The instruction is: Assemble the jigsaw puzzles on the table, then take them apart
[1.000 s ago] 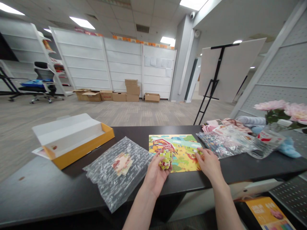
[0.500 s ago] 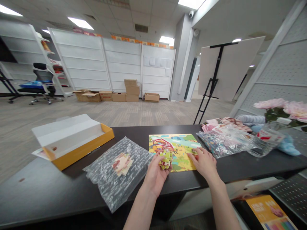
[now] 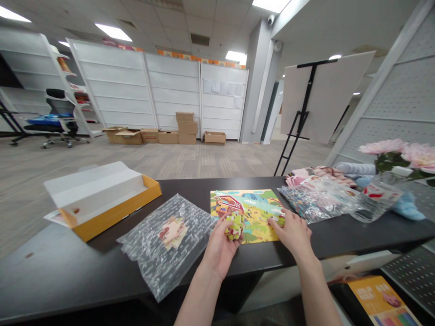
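A colourful farm-scene puzzle board (image 3: 256, 199) with a red barn lies flat on the black table. Over its near left corner, my left hand (image 3: 222, 242) is closed around a small stack of yellow-green puzzle pieces (image 3: 235, 226). My right hand (image 3: 292, 231) rests at the board's right edge, thumb and fingers pinched on a puzzle piece (image 3: 280, 220) with green on it. That piece is partly covered by the fingers, and I cannot tell whether it is pressed into the board or just above it.
Left of the board lies a clear plastic bag (image 3: 173, 240) with some pieces inside. Beyond it stands an open yellow box (image 3: 112, 203). On the right are a plastic bag of small items (image 3: 312, 201), a clear bottle (image 3: 377, 194) and pink flowers (image 3: 413, 154).
My right hand has shifted slightly to the right along the board's right side, still pinching. The left hand stays in place with its stack of pieces.
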The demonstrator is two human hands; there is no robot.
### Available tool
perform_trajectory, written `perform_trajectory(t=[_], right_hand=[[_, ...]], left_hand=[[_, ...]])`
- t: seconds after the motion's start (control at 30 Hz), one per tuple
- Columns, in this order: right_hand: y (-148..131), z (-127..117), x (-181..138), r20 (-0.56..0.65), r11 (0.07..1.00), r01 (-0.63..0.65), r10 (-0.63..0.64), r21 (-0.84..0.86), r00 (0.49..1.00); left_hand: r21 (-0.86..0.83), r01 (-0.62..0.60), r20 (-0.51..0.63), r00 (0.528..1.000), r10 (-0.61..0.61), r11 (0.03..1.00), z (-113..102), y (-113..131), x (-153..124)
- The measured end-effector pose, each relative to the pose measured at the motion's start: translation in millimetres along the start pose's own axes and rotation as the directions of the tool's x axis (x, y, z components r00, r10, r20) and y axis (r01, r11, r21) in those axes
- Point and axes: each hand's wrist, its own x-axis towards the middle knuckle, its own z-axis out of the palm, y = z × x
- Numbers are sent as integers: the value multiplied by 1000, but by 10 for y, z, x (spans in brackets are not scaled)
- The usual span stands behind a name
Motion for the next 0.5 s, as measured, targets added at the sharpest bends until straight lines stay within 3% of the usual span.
perform_trajectory(t=[0.3, 0.5], right_hand=[[94, 127, 141, -20, 980, -38, 42, 195, 999], [154, 175, 185, -165, 891, 124, -56, 438, 985]], left_hand=[[10, 8, 4, 1000, -8, 1000, 16, -5, -13], [14, 1, 8, 1000, -1, 1000, 12, -6, -10]])
